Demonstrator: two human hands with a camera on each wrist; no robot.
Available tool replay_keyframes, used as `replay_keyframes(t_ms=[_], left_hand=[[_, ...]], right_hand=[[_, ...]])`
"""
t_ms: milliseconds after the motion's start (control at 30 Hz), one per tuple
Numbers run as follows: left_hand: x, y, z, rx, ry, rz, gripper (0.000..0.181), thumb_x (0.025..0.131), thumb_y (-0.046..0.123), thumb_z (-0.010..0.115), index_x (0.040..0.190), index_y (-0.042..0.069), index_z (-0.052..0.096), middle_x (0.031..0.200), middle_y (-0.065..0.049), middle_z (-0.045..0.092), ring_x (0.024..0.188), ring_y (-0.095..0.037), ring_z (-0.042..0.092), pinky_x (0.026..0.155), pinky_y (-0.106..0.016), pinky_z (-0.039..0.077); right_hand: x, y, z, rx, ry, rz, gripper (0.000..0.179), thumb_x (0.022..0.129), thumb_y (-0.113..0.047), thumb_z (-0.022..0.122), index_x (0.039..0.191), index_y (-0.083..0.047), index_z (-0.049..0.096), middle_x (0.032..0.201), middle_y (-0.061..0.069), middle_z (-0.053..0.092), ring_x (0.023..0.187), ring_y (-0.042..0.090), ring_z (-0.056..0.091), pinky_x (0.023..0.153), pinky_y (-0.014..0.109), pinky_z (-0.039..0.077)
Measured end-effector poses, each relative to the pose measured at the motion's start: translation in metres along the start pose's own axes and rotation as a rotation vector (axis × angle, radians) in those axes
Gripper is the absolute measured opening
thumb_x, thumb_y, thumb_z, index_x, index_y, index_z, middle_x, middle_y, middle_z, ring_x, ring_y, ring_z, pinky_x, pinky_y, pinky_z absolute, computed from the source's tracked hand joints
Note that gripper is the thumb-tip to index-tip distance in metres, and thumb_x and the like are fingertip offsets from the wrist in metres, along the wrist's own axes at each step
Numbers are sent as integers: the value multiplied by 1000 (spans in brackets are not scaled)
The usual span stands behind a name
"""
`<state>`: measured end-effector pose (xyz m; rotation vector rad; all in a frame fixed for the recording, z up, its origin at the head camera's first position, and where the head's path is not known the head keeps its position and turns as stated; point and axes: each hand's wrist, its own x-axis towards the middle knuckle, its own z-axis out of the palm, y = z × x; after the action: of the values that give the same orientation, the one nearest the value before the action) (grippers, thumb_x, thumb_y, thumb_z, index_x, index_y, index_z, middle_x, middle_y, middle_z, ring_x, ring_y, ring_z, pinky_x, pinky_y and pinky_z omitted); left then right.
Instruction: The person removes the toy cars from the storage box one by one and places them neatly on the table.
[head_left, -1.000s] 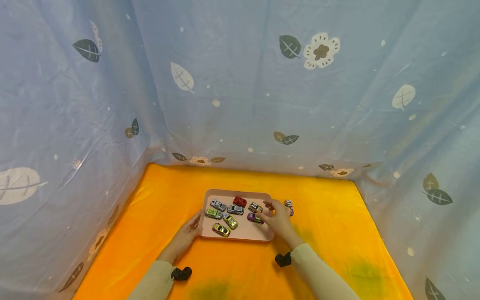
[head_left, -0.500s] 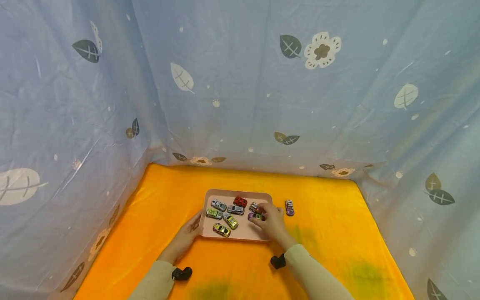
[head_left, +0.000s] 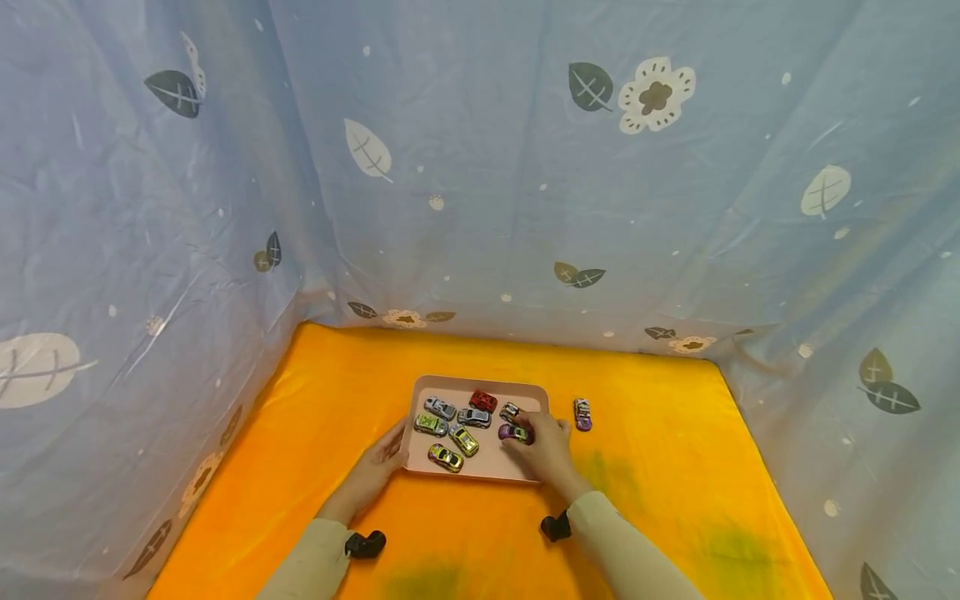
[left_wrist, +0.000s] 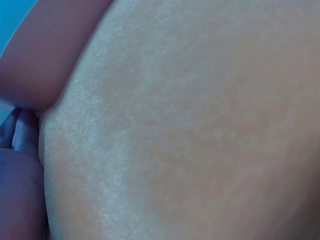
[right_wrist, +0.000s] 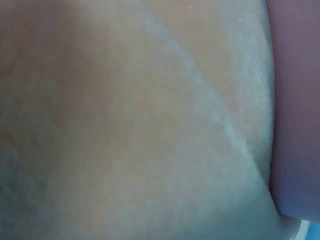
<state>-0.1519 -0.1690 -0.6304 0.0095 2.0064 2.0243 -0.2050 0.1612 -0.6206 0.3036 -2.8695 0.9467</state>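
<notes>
A pale pink tray (head_left: 483, 465) lies on the yellow cloth in the head view, with several small toy cars in it. My left hand (head_left: 367, 479) holds the tray's left edge, thumb by the near corner. Over the tray's right side, my right hand (head_left: 551, 452) has thumb and fingers at a purple and green toy car (head_left: 514, 433), pinching it; the fingertips are partly hidden. Just behind that car stands a white and orange toy car (head_left: 510, 412), partly covered by the fingers. Skin fills most of both wrist views, with a strip of tray wall beside it.
A white and purple toy car (head_left: 582, 414) stands on the yellow cloth (head_left: 637, 517), right of the tray. Inside the tray are a red car (head_left: 483, 401), a silver car (head_left: 475, 417) and several green or yellow ones to the left. Blue patterned curtains (head_left: 480, 167) enclose the surface.
My right hand has moved left and inward from the tray's right edge, and its fingers have closed around the purple and green toy car. The left hand stays on the tray.
</notes>
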Motion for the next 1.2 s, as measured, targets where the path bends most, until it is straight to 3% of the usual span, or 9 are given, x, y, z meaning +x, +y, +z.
replay_keyframes(t_ms=[200,567,800,1000,1100,1200], left_hand=[[-1,1,1,-27,15,-19,60,101,7,50,154,26,29,157,-5,27,142,-28,25,112,-46,27],[-2,4,2,-22,17,0,60,100,6,51,154,23,29,157,-9,26,142,-32,24,112,-48,26],[-1,2,3,-11,15,-9,61,100,4,51,154,22,30,157,-9,26,141,-32,26,111,-48,26],[1,3,2,32,26,1,60,100,8,52,154,22,29,155,-12,29,140,-34,28,110,-49,27],[1,2,1,19,17,-6,61,100,8,51,154,23,29,156,-11,28,141,-32,28,110,-47,29],[0,2,1,10,9,-7,61,100,7,51,154,24,29,157,-9,27,141,-31,26,110,-46,29]], right_hand=[[-1,-4,-1,-43,-18,-6,41,73,-43,83,102,-16,71,96,-5,67,93,19,57,89,47,22],[-2,-4,-3,-105,-36,-48,27,78,-37,81,99,-21,73,96,-6,67,92,19,55,90,51,25],[-3,-1,-7,-13,-32,-18,25,78,-36,81,96,-21,73,98,-8,67,93,18,57,85,46,23],[0,-7,-21,113,26,-25,24,80,-25,81,99,-17,70,92,-7,67,86,18,59,87,46,22],[1,-9,-30,168,50,-13,24,80,-21,81,100,-13,70,92,-3,68,85,17,60,92,44,34],[-1,-10,-42,231,59,37,26,81,-21,80,102,-10,69,97,2,66,91,21,60,86,41,48]])
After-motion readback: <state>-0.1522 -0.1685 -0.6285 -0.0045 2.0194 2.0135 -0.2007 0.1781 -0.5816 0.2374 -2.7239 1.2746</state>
